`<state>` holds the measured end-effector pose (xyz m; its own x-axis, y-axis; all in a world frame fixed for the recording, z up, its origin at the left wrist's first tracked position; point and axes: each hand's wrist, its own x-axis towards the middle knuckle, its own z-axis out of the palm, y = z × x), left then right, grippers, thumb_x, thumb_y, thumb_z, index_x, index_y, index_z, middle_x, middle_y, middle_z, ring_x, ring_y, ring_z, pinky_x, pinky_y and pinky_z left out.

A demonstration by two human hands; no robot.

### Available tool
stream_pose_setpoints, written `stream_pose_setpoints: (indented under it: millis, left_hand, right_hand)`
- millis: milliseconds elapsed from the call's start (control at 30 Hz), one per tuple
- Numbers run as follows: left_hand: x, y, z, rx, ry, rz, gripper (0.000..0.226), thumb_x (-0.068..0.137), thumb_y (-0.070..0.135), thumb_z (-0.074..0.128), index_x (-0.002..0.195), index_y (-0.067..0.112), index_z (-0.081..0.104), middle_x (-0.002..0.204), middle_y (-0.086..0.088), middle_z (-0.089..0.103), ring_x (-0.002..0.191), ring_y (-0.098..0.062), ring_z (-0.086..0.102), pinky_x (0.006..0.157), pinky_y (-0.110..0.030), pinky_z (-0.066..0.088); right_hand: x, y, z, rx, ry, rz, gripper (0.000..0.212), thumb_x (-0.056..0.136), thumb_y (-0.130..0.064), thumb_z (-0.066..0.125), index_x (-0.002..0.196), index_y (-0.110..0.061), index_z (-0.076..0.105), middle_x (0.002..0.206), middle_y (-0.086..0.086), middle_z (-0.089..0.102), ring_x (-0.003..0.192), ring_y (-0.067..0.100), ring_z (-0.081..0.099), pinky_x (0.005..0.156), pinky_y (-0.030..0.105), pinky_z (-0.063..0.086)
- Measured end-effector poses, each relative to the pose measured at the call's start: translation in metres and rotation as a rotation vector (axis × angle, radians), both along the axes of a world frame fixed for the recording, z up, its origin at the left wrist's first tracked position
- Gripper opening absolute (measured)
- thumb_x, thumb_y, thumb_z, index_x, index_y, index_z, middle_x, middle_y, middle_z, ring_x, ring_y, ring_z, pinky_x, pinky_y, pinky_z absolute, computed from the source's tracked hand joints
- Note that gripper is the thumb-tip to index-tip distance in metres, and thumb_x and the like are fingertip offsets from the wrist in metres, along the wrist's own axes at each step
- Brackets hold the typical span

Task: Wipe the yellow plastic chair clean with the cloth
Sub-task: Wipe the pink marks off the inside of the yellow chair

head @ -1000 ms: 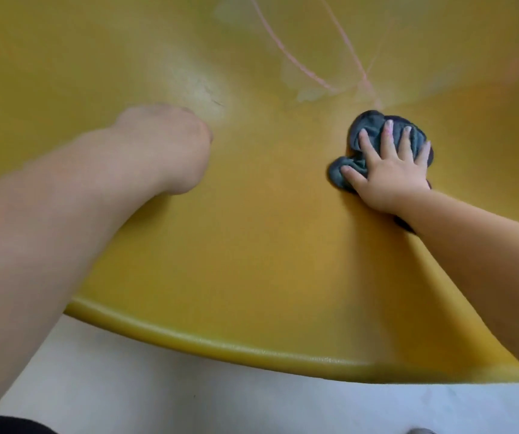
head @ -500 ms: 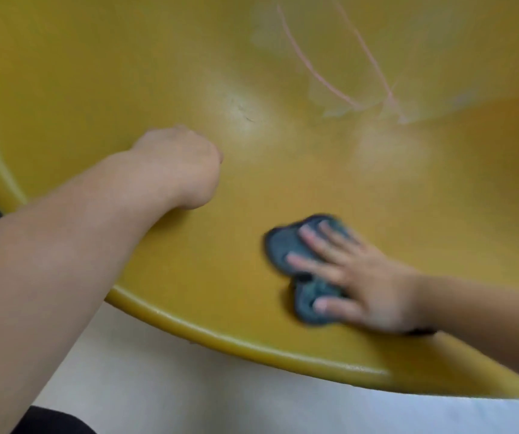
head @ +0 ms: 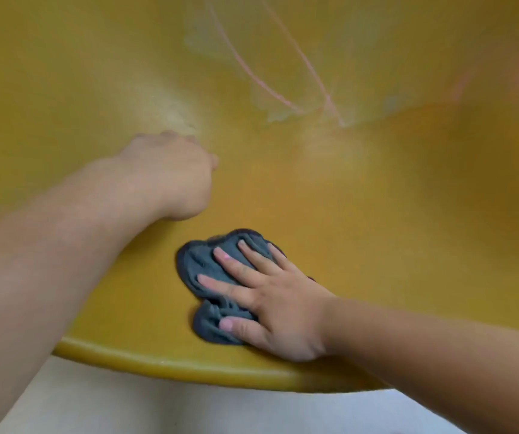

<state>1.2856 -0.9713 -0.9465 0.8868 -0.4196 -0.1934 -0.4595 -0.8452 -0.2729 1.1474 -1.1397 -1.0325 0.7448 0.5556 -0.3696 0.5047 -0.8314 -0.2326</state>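
Pressing cloth (head: 201, 264) on chair (head: 377, 214), right hand (head: 277, 308) lies splayed; left hand (head: 173, 177) fisted.

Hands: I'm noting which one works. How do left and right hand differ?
The left hand is curled and bare; the right hand lies flat, fingers spread, pressing the cloth. The left hand sits deeper in the chair; the right hand is near its front rim. Both rest on the chair.

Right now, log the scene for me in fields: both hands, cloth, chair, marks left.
right hand: flat, fingers spread, pressing the cloth
cloth: grey, bunched, on the chair near its front rim
left hand: curled, resting on the chair
marks: pink lines and pale smears higher up the chair, away from the cloth
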Motion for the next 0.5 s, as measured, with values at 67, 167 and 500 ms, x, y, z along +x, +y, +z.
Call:
stream_pose_setpoints:
  millis: [67,167,500]
  left_hand:
    - [-0.002,-0.026,-0.004,-0.060,-0.017,-0.039,0.040,0.096,0.037,0.042,0.135,0.031,0.049,0.133,-0.005,0.053,0.123,-0.031,0.050,0.092,-0.044,0.046]
    - [-0.007,-0.074,-0.021,-0.148,-0.019,-0.178,0.047,0.096,0.048,0.041,0.139,0.029,0.044,0.133,-0.004,0.049,0.122,-0.030,0.048,0.094,-0.046,0.048]
    - [0.008,-0.193,-0.082,-0.385,-0.003,-0.268,0.064,0.098,0.054,0.036,0.156,0.028,0.023,0.163,-0.006,0.020,0.143,-0.030,0.027,0.115,-0.047,0.027]
  right_hand:
    - [-0.012,-0.045,0.005,-0.104,-0.003,-0.110,0.069,0.094,-0.079,0.011,0.152,-0.058,-0.017,0.167,-0.007,-0.027,0.154,0.025,-0.027,0.124,0.050,-0.017]
    - [0.001,-0.147,0.012,-0.447,-0.108,-0.401,0.091,0.075,-0.088,-0.007,0.155,-0.047,-0.022,0.168,0.009,-0.025,0.155,0.038,-0.019,0.123,0.058,-0.012]
    - [0.064,-0.242,0.029,-0.561,-0.252,-0.580,0.095,0.090,-0.084,0.016,0.162,-0.028,-0.011,0.169,0.011,-0.021,0.154,0.033,-0.024,0.126,0.048,-0.008]
